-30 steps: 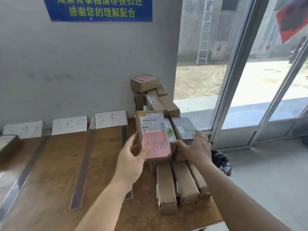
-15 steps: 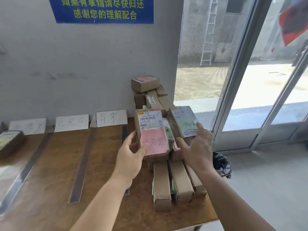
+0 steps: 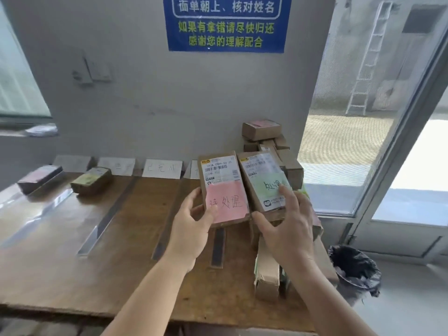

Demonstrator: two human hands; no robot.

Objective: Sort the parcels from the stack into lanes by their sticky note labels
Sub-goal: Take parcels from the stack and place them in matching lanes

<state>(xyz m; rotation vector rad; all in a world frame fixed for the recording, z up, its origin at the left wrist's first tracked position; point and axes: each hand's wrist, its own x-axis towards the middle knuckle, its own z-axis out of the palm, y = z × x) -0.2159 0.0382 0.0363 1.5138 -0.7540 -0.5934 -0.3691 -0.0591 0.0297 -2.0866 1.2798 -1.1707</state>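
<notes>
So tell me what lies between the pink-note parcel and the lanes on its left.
Nothing visible blocks it. The left hand holds the pink-note parcel above the table; two parcels sit far back in the leftmost lanes, and the nearer lanes hold only flat divider strips.

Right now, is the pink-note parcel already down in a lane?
No: the left hand holds the pink-note parcel up above the table, beside the green-note parcel in the right hand.

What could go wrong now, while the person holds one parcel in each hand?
1. The lane cards at the wall look faint and blurred, so a parcel may go to the wrong lane.
2. The right hand partly covers the green note, so misreading is possible.
3. The stack stands near the table edge; a bump could topple it.
</notes>
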